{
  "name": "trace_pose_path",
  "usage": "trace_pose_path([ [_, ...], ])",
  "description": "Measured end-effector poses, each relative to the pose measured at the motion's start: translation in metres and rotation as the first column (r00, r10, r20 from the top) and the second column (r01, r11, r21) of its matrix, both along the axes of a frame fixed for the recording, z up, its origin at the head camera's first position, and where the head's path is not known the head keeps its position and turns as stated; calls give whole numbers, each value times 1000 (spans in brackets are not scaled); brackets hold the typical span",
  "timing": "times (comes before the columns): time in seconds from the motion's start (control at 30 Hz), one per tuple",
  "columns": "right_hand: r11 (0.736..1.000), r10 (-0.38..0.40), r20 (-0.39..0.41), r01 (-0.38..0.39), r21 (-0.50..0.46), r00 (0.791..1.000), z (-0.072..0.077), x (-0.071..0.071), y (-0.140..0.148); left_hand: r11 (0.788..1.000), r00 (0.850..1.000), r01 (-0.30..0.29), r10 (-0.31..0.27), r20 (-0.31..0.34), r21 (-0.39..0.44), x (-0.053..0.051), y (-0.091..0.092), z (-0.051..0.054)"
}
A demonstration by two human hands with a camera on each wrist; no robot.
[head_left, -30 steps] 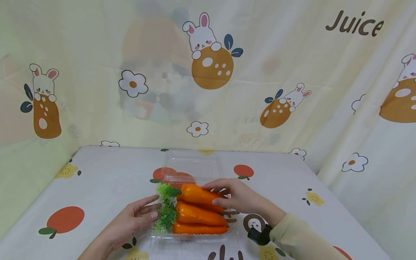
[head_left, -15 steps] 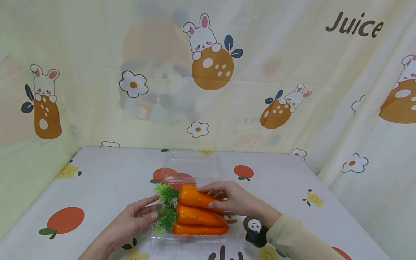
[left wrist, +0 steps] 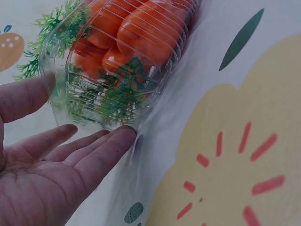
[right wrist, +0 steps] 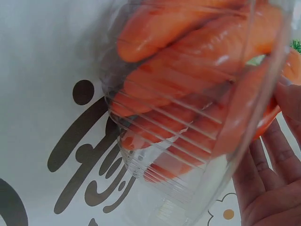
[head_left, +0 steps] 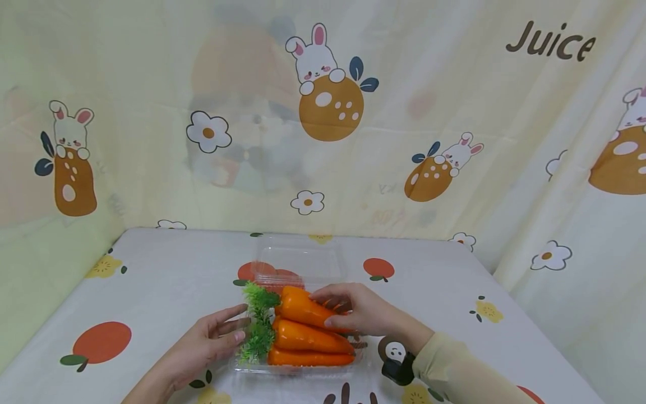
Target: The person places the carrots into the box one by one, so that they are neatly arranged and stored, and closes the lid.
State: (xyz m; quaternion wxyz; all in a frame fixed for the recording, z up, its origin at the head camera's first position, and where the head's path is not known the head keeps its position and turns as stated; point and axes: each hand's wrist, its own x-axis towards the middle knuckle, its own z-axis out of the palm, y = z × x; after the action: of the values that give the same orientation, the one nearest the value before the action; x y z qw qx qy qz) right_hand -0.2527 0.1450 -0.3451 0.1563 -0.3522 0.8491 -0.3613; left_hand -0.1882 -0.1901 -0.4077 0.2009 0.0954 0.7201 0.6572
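Note:
Several orange carrots with green leafy tops lie in a clear plastic clamshell box (head_left: 298,368) in the head view. The farthest carrot (head_left: 298,306) lies uppermost, its greens (head_left: 259,297) to the left. My right hand (head_left: 360,311) holds that carrot near its narrow end, thumb on the near side and fingers on the far side. At the box's left end, my left hand (head_left: 209,339) rests against the wall with its fingers extended, as the left wrist view shows with the fingertips (left wrist: 124,134) at the box's lower edge. The right wrist view shows carrot tips (right wrist: 136,44) through the ribbed wall.
The box's transparent lid (head_left: 308,261) lies folded back behind it on the table. A white cloth (head_left: 166,280) printed with fruit and flowers covers the tabletop. A printed curtain (head_left: 242,157) hangs behind. A dark band with a round smiling charm (head_left: 395,352) sits by the right wrist.
The right hand has shifted slightly left, and the farthest carrot has turned a little, its narrow end now closer to the near side. My left hand has stayed in place.

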Motion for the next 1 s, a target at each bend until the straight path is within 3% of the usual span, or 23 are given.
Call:
trace_pose_path([
  [0.43,1000,-18,4,18,15,1000,-3,-1,3,1000,1000,-15,16,2,-16,1,2,2],
  [1.0,999,-2,-58,5,45,998,-8,-3,4,1000,1000,-13,13,3,-7,1,1,1],
])
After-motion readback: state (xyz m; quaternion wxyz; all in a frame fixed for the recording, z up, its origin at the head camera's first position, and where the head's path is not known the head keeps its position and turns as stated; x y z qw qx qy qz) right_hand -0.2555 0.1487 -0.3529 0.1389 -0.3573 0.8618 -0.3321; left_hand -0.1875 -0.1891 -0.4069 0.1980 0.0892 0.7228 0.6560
